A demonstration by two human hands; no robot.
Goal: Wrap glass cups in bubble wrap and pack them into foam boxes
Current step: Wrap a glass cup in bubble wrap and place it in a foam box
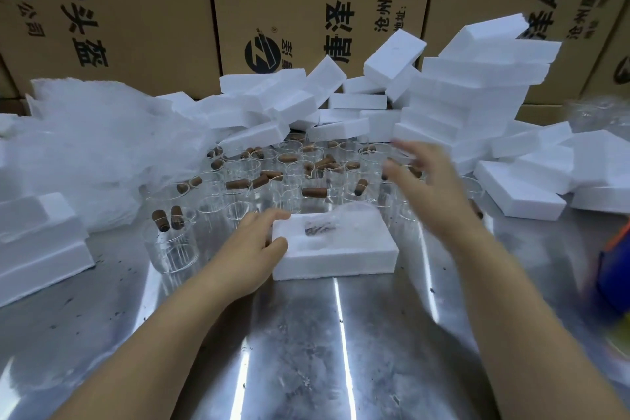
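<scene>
Centre frame: left hand (254,244) grips the left end of a foam box (341,259) on the table (306,334); right hand (426,181), blurred, fingers spread and empty, hovers over glass cups (238,186).

Left forearm (163,334) and right forearm (511,300): both bare to the frame edge. Left grip (254,242) and right grip (429,181): bare; right grip blurred.

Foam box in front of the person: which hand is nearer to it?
Left. The left hand grips the foam box at its left end; the right hand hovers open past its far right corner, above the glass cups.
</scene>
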